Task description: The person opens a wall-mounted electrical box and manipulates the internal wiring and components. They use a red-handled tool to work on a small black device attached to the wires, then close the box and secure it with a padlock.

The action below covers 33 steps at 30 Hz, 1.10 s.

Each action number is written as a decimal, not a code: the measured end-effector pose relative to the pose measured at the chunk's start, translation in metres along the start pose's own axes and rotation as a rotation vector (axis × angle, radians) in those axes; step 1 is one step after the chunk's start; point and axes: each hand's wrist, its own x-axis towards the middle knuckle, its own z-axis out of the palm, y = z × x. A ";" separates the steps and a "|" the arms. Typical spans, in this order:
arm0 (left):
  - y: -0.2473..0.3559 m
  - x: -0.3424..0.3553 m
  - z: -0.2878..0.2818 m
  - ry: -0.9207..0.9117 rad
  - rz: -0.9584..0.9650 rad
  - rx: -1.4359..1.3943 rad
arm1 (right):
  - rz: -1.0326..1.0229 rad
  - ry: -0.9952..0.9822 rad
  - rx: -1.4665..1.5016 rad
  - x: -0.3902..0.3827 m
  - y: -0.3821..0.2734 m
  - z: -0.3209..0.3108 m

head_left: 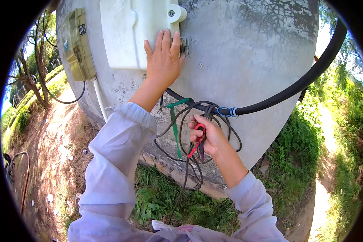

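My left hand (163, 60) lies with fingers spread against the lower right edge of a white box (121, 36) fixed to a grey curved wall. By its fingertips is a round white latch or lock (172, 13) on the box's side. My right hand (209, 135) is closed round red-handled pliers (200, 130), partly hidden by the fingers. Behind them hangs a loose coil of thin black cable (238, 139), beside a green strap (175, 129). Blue wire (232, 111) is wrapped around a thick black cable (286, 96) just above my right hand.
A yellowed meter-like box (77, 48) hangs on the wall at the left, with a white conduit (99, 99) below it. The thick cable arcs to the upper right. Grass (165, 193) grows at the wall's base, and a dirt slope (60, 149) lies left.
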 end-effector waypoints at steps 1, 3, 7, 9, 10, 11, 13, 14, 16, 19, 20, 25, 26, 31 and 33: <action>-0.005 0.002 -0.005 -0.048 0.002 0.050 | 0.007 -0.003 0.008 0.000 0.001 -0.002; -0.013 -0.006 -0.011 -0.105 0.025 0.097 | 0.023 -0.010 0.025 -0.003 0.005 -0.004; -0.025 -0.017 -0.010 -0.091 0.086 0.114 | 0.026 -0.021 -0.017 -0.010 0.013 0.003; -0.024 -0.017 -0.012 -0.088 0.082 0.098 | 0.031 -0.062 -0.009 -0.011 0.013 -0.001; -0.022 -0.018 -0.014 -0.094 0.076 0.071 | 0.031 -0.079 -0.003 -0.012 0.013 -0.003; -0.019 -0.018 -0.015 -0.101 0.070 0.042 | 0.022 -0.048 -0.026 -0.014 0.012 -0.005; -0.016 -0.019 -0.017 -0.071 0.054 0.026 | 0.004 0.016 -0.069 -0.021 0.009 -0.007; -0.015 -0.019 -0.017 -0.058 0.046 0.017 | -0.007 0.010 -0.069 -0.023 0.008 -0.011; -0.017 -0.020 -0.016 -0.048 0.044 0.003 | -0.027 -0.004 -0.070 -0.024 0.005 -0.019; -0.018 -0.021 -0.017 -0.040 0.049 -0.007 | -0.028 0.031 -0.050 -0.026 0.001 -0.021; -0.018 -0.021 -0.018 -0.040 0.048 -0.008 | -0.028 0.038 -0.059 -0.027 0.001 -0.020; -0.017 -0.021 -0.022 -0.043 0.032 -0.037 | -0.018 0.054 -0.092 -0.024 0.005 -0.020; -0.018 -0.021 -0.023 -0.044 0.034 -0.035 | -0.017 0.064 -0.084 -0.023 0.006 -0.020; -0.022 -0.023 -0.026 -0.052 0.056 -0.050 | -0.004 0.084 -0.054 -0.019 0.009 -0.017; -0.023 -0.024 -0.026 -0.051 0.062 -0.061 | -0.002 0.087 -0.054 -0.017 0.010 -0.017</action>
